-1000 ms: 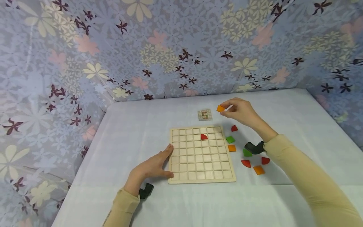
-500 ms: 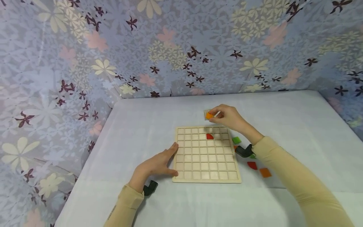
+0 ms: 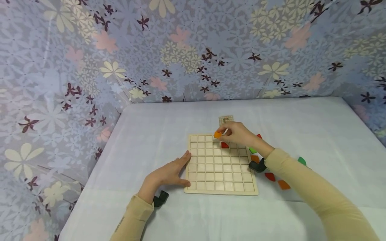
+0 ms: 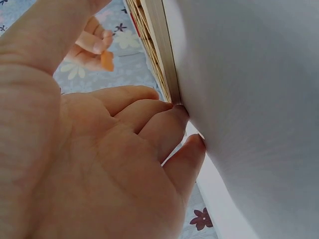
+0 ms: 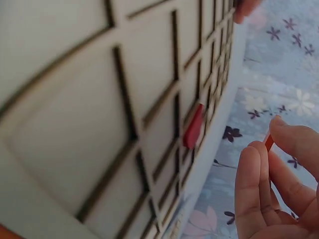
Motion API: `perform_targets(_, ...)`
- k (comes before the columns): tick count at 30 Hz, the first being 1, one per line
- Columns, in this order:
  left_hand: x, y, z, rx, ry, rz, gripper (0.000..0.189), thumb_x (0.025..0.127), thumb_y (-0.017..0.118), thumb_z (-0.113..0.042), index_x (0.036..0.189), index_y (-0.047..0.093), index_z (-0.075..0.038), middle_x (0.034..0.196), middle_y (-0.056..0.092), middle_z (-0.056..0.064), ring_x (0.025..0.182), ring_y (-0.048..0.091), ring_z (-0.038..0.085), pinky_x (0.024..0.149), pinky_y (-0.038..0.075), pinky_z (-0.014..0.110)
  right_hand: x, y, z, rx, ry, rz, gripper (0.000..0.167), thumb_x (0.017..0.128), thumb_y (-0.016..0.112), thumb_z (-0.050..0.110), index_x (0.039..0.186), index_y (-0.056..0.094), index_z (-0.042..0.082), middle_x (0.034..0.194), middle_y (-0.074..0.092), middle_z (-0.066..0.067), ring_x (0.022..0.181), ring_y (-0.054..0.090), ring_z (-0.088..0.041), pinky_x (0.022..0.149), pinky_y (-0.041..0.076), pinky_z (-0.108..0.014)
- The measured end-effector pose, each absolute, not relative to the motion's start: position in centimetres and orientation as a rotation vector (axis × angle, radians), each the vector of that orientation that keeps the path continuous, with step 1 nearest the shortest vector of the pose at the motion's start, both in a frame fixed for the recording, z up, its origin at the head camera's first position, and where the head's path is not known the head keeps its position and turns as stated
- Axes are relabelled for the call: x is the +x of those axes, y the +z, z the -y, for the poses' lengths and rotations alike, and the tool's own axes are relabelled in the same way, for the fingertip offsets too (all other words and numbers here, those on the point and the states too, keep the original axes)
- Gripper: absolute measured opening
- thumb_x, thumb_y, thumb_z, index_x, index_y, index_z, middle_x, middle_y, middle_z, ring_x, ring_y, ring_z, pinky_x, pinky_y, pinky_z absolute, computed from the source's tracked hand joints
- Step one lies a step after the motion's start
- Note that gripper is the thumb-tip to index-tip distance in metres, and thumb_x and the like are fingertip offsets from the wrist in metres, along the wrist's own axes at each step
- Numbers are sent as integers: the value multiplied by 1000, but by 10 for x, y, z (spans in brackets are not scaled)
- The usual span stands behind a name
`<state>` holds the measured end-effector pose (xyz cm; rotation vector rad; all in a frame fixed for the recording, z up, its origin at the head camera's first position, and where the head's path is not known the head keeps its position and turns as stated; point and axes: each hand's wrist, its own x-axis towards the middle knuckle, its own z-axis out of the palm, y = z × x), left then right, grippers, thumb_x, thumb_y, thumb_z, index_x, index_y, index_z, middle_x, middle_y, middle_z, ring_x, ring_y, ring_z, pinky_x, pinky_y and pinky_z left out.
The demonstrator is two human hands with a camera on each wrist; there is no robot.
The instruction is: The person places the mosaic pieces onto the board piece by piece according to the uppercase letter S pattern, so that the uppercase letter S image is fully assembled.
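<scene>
My right hand (image 3: 236,133) pinches an orange square tile (image 3: 217,135) between thumb and fingers, above the far rows of a pale wooden grid board (image 3: 221,192). In the right wrist view only the thin edge of that tile (image 5: 269,143) shows. One red quarter-circle tile (image 3: 224,145) lies in a cell just below the right hand. My left hand (image 3: 170,172) rests at the board's left side, thumb and fingers spread along the edge. Seen from the left wrist, its fingertips (image 4: 180,113) touch the board's side (image 4: 167,55).
Behind the board lies a small gridded card (image 3: 226,118), partly covered by the right hand. Loose tiles are scattered right of the board: green (image 3: 252,150), orange (image 3: 255,158), red (image 3: 270,176), another orange (image 3: 283,184) and green (image 3: 302,161). The right forearm hides part of that area.
My right hand has carried the orange tile left and toward me, from beside the card, across it, to above the board. The left hand keeps its place at the board's edge.
</scene>
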<state>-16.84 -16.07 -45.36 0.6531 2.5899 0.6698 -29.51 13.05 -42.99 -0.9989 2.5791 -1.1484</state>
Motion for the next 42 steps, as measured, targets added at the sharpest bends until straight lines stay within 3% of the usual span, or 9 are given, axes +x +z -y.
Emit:
perform_targets(27,-169,-455,159,627,648,-2599,104,80,75,-38,153,7,-9,157,2,4,138,17,39,111,22,44,-294,-447,-120,-1167,-844,-2563,23,80,76,11,100,69,4,89,58,-3,79,57,-16,71,50,-28)
perform_targets(42,-170,-455,160,638,649,-2601,103,80,75,-38,153,8,-8,157,3,6,137,17,41,111,22,45,-292,-443,-116,-1198,-755,-2625,23,79,77,13,99,69,4,88,57,-2,76,55,-15,70,49,-29)
